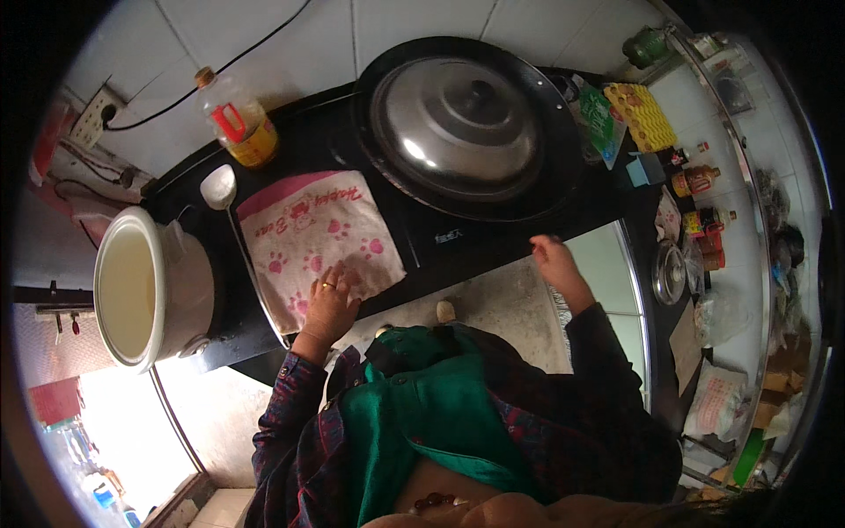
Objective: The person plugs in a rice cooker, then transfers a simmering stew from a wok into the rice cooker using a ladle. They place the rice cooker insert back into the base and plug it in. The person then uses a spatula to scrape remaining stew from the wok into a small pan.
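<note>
one left hand — on squarish cloth | domed metal lid

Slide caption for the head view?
Left hand on a printed towel beside a lidded wok; right hand by the counter edge.

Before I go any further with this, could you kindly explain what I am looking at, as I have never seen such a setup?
There is no machine here, just a person's two bare hands. The picture comes from a wide fisheye camera worn on the head, looking down, so straight edges bend near the rim.

On the black counter are a large black pan under a domed metal lid, a white spatula, a clear bottle with a red handle, and a white pot.

The left hand rests on a pink-and-white cloth. The right hand is by the counter's front edge, fingers curled; I see nothing in it.
</note>
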Action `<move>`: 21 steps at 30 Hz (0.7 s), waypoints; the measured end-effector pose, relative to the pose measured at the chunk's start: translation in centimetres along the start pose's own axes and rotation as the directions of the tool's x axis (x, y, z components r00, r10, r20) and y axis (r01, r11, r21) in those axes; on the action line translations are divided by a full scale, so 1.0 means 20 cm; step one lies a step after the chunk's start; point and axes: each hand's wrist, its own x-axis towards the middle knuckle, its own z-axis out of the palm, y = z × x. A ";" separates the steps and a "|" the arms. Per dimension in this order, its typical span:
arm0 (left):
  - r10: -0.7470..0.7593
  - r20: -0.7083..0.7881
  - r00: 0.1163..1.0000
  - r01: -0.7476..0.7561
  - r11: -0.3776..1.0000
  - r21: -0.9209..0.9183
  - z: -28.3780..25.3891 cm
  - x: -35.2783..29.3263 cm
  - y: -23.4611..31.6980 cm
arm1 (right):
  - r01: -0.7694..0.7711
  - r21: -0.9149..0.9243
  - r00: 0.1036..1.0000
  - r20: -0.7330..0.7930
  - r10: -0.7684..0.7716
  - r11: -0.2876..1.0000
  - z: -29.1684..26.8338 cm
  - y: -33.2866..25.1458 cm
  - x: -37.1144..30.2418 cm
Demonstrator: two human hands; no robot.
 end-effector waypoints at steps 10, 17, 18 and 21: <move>-0.063 0.005 0.998 0.063 0.998 -0.025 0.11 0.14 0.20 | 0.296 -0.291 0.936 -0.099 -0.336 0.910 -0.26 0.48 0.46; -0.214 -0.085 0.973 0.204 0.973 -0.111 0.08 0.16 0.49 | 0.512 -0.333 0.845 0.033 -0.533 0.792 -0.14 0.47 0.70; -0.256 -0.091 0.962 0.247 0.964 -0.104 0.06 0.14 0.52 | 0.437 -0.291 0.893 0.025 -0.450 0.851 -0.13 0.44 0.72; -0.308 -0.170 0.936 0.263 0.933 -0.245 -0.07 0.01 0.56 | 0.497 -0.333 0.867 0.163 -0.470 0.801 -0.15 0.40 0.72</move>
